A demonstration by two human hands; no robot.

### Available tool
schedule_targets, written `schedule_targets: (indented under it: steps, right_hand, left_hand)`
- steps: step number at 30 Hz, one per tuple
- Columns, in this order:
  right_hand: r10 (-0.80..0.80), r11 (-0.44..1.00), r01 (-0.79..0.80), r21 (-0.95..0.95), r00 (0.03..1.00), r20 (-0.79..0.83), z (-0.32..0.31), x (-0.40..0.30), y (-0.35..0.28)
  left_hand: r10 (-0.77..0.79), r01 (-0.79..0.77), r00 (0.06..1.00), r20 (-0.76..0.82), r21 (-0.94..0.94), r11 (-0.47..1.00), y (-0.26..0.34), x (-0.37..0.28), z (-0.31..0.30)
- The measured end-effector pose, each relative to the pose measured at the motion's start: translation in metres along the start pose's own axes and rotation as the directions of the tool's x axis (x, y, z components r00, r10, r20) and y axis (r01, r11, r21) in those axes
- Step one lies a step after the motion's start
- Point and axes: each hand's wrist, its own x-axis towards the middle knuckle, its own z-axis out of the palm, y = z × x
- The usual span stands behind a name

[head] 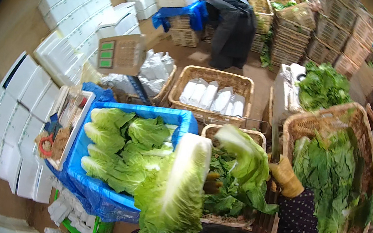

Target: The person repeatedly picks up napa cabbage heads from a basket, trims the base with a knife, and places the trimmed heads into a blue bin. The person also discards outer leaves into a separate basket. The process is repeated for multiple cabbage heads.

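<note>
A large head of Chinese cabbage stands tilted in front of me, its white base up. My left hand, in a yellowish glove, shows in part behind its right edge and holds it. My right hand, in a yellow glove, has its fingers at the edge of a blurred loose cabbage leaf; its grip is unclear. A long narrow grey thing, perhaps a blade, rises just above that hand. More cabbage heads lie in the blue-lined crate on the left. Leaves fill the basket below my hands.
On the right stands a wicker-like basket of green leaves. Ahead are a basket of white wrapped bundles and a scale display. White foam boxes are stacked left. Another person bends over at the back.
</note>
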Motion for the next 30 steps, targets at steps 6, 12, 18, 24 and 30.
schedule_targets:
  steps: [6, 12, 18, 24, 30]
  right_hand:
    - [0.164, 0.779, -0.129, -0.613, 0.986, 0.001, 0.057, 0.041, 0.066]
    - [0.33, 0.754, -0.237, -0.613, 0.943, 0.042, 0.118, 0.052, 0.033]
    - [0.342, 0.757, -0.128, -0.641, 0.913, 0.222, 0.177, 0.078, 0.058]
    - [0.385, 0.765, -0.211, -0.609, 0.907, 0.17, 0.221, 0.076, 0.037]
    - [0.362, 0.743, -0.193, -0.641, 0.922, 0.141, 0.221, 0.093, 0.051]
  left_hand:
    - [0.125, -0.133, 0.988, -0.09, -0.09, 0.987, 0.028, -0.036, -0.023]
    - [0.301, -0.343, 0.929, -0.215, -0.195, 0.919, 0.081, -0.084, -0.062]
    - [0.634, -0.671, 0.692, -0.346, 0.018, 0.742, 0.181, -0.114, -0.076]
    - [0.753, -0.714, 0.271, -0.6, 0.4, 0.576, 0.273, -0.128, -0.145]
    - [0.878, -0.372, -0.071, -0.473, 0.829, 0.417, 0.301, -0.109, -0.26]
